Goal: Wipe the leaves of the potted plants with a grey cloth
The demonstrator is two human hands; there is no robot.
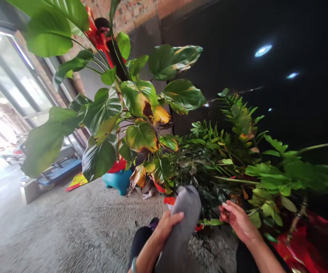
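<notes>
A grey cloth (185,223) is gripped in my left hand (166,227), thumb on top, its upper end bunched against the dark foliage and the rest hanging toward my lap. My right hand (240,223) is closed in a pinch at the tip of a dark green leaf (222,198) on the low plant in front of me; the exact contact is partly hidden by the fingers. Both hands are close to this low, bushy plant (200,167). Left of it stands a taller plant with broad leaves (139,98), several of them yellow and brown at the edges.
A blue pot (119,181) stands on the rough concrete floor (75,227). Red wrapping (308,242) lies at the lower right, and a leafy branch (289,167) reaches in above it. A dark glossy panel (238,45) rises behind the plants. A blue flatbed (58,170) is at left.
</notes>
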